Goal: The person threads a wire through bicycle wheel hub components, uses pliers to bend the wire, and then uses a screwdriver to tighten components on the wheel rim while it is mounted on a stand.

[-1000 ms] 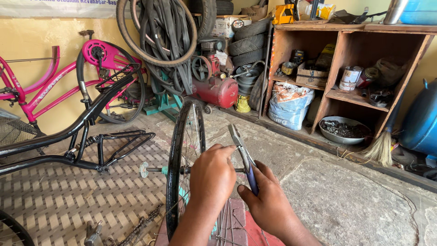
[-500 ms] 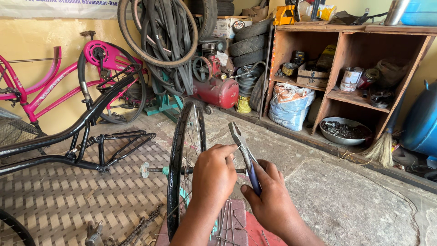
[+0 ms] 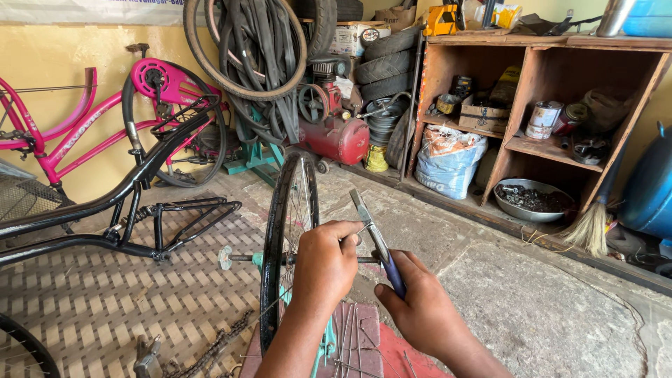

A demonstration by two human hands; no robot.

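While the bare wheel rim [image 3: 281, 238] is stood upright on the floor [image 3: 532, 308], near the middle of the shop, its axle [image 3: 241, 257] is seen poking out to the left w/ a washer-like end. One pink bike [image 3: 84, 133] is leant along the yellow wall at the left edge; one black frame [image 3: 126, 210] is laid on the patterned mat [image 3: 91, 308] in front of it. One red compressor [image 3: 336, 133] is parked by the wooden shelves [image 3: 546, 91]. The left hand [image 3: 325, 262] is wrapped around the hub area, fingers closed on the axle. The right hand [image 3: 420, 308] is clamped on 1 pair of blue-handled pliers [image 3: 374, 238], tips raised; whether anything is bitten can't be told. Probably the hub should be held still and the pliers kept square to the axle. One loose chain [image 3: 210, 350] is lying at the mat's near edge.
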